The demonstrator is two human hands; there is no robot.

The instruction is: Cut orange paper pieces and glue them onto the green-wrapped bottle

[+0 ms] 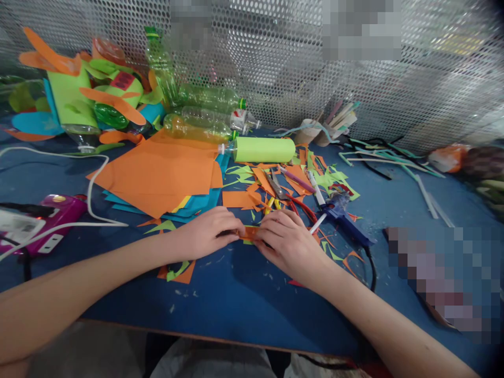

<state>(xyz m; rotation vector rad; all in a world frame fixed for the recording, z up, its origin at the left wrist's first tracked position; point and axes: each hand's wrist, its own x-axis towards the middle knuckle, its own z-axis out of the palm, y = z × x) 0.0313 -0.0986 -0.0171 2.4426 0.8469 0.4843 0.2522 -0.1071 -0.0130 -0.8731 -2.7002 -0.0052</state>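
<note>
Between my two hands, just above the blue table, is a small orange piece of paper point(249, 232) with a bit of light green at its edge. My left hand point(214, 231) pinches its left end between thumb and fingers. At the other end, my right hand point(285, 241) closes over the paper, its fingertips partly hidden. Right beyond my hands lie scissors point(275, 185) among paper scraps. A blue hot glue gun point(348, 220) with a white glue stick rests close to my right hand. Left of centre is a stack of orange sheets point(165, 168) over blue ones.
A green-wrapped bottle point(264, 150) lies behind the scraps, near several plastic bottles point(205, 126). Paper-covered bottle models point(74, 94) crowd the back left. A purple power strip point(59, 223) with a white cable sits left. Cups of sticks point(328, 131) stand against the perforated metal screen point(275, 63).
</note>
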